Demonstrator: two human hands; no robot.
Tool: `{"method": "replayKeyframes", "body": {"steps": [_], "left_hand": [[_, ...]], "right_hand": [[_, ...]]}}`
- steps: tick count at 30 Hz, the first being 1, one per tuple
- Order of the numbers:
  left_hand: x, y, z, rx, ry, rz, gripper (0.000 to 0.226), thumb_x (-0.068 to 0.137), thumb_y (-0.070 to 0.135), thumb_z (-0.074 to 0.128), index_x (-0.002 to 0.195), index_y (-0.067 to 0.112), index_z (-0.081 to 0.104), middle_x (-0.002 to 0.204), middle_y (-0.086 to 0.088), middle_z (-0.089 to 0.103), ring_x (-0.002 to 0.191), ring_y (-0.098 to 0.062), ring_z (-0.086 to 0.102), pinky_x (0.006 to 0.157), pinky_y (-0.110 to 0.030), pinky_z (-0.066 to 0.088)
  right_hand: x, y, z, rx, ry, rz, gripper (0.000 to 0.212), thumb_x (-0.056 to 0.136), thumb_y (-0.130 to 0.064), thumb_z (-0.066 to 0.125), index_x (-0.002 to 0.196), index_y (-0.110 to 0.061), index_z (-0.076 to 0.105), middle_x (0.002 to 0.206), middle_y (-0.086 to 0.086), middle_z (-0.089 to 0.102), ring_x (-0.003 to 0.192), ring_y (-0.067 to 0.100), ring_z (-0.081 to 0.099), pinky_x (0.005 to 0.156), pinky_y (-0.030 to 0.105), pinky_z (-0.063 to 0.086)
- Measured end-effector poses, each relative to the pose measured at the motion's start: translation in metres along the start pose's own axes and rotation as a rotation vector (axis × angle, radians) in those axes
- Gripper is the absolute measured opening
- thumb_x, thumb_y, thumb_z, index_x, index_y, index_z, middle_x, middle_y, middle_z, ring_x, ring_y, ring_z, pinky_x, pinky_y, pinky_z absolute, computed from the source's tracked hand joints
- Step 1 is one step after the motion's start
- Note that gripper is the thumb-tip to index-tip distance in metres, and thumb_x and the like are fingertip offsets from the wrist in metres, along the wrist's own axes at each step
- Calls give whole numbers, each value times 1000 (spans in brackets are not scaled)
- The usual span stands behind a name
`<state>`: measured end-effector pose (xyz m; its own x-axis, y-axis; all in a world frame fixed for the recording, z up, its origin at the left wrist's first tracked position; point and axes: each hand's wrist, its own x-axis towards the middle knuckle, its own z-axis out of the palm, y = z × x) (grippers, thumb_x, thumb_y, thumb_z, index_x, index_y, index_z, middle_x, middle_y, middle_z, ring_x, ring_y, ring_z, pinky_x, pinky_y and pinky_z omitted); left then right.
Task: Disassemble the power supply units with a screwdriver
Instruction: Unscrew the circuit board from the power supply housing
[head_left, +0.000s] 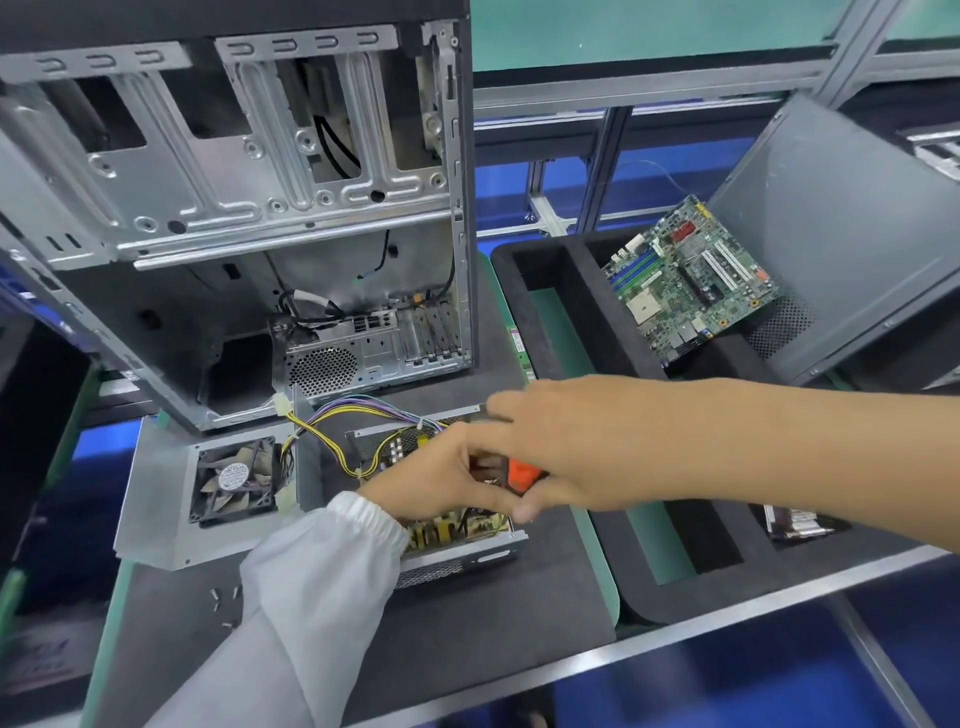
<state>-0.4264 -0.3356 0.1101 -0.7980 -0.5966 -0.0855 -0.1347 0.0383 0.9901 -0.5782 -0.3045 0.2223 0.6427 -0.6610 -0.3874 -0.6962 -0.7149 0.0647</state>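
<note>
An opened power supply unit (457, 551) lies on the dark mat, its circuit board and yellow and purple wires (332, 421) exposed. Its removed metal cover with a black fan (236, 480) lies flat to the left. My left hand (441, 478), in a white sleeve, reaches into the unit with curled fingers. My right hand (530, 457) comes in from the right and grips an orange-and-black screwdriver handle (522, 474) above the board. The screwdriver's tip is hidden by the hands. Whether the left fingers hold anything is unclear.
An empty computer case (249, 208) stands upright behind the unit. Several loose screws (223, 603) lie on the mat at front left. A black foam tray (587, 415) to the right holds a motherboard (685, 280) and a grey side panel (852, 234).
</note>
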Motion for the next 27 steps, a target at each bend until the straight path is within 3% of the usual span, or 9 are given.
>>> {"method": "replayKeyframes", "body": {"steps": [3,8,10,13,15,17,21,23,27], "left_hand": [[5,-4,0,3,44,13,33,71,-2,82,80,24,63,68,-18,51,73,-21,46,68,-38,39],[1,6,-10,-7,-41,38,41,76,0,77,74,40,70,70,20,56,65,2,47,65,-9,37],[-1,9,-16,51,-39,41,44,76,1,75,81,45,73,73,22,61,67,-9,49,66,-14,39],[1,5,-12,92,29,20,32,67,11,84,76,39,73,70,11,64,68,-16,53,66,-23,43],[5,6,-6,79,29,15,25,68,-4,83,82,11,70,70,4,65,72,-8,59,70,-22,48],[7,5,-5,81,22,10,27,71,-3,80,81,-14,58,72,-12,56,74,-19,52,70,-31,44],[-2,1,-14,14,23,-25,13,73,-1,77,71,2,65,72,7,59,71,-14,48,68,-19,41],[-5,0,-16,-29,50,-59,14,70,2,80,72,14,73,74,6,65,78,-19,53,75,-29,45],[-1,-1,-11,47,54,-33,28,66,-7,82,71,18,69,65,9,66,69,-5,59,67,-19,47]], "right_hand": [[1,-1,0,-141,100,120,51,95,-61,31,107,-14,45,64,-2,26,64,23,52,44,29,17],[2,0,3,11,-14,58,30,95,-15,48,122,-18,36,76,1,28,55,16,40,43,30,22],[0,4,-1,97,-69,7,36,90,-9,53,119,-22,37,90,2,34,55,15,37,45,30,23],[3,4,-5,113,-34,16,38,91,-42,59,121,-25,42,88,2,40,62,15,41,54,32,35],[7,0,-3,-13,39,100,49,92,-58,48,121,-19,49,73,2,39,71,22,51,56,32,36],[11,-5,2,-142,90,125,39,100,-46,39,117,-14,54,79,1,48,76,25,54,51,30,29],[10,-5,3,-38,32,38,37,92,-13,50,127,-18,39,98,5,35,77,20,36,47,28,20],[8,-3,-1,15,23,-49,43,86,-7,55,123,-22,40,96,0,21,80,18,32,47,26,18],[8,-4,1,6,56,4,41,90,-46,58,120,-24,41,84,-2,28,66,17,40,48,29,26]]}}
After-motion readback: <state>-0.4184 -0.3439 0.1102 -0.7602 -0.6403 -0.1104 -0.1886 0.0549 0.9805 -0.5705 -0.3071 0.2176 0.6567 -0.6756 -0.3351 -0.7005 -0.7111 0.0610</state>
